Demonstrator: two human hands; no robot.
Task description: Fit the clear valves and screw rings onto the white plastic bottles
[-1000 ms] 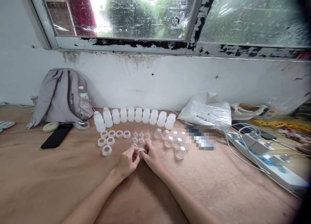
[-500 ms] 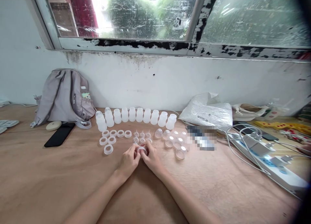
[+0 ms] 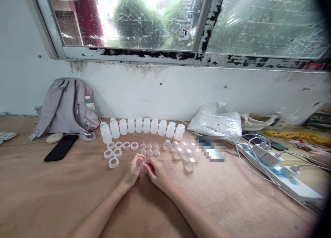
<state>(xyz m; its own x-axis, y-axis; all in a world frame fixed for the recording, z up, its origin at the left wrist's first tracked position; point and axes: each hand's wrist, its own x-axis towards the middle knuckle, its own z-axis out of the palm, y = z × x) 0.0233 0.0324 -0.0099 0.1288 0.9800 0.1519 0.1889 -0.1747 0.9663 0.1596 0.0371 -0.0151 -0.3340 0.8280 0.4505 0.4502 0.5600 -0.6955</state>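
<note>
Its direction and long axis hidden, a small clear piece (image 3: 144, 161) sits between the nearly closed left hand (image 3: 133, 169), which pinches it, and the curled right hand (image 3: 157, 171), whose grip I cannot tell.

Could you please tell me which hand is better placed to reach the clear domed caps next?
Probably the right hand: the clear domed caps lie on its side, while the left hand is farther away.
</note>
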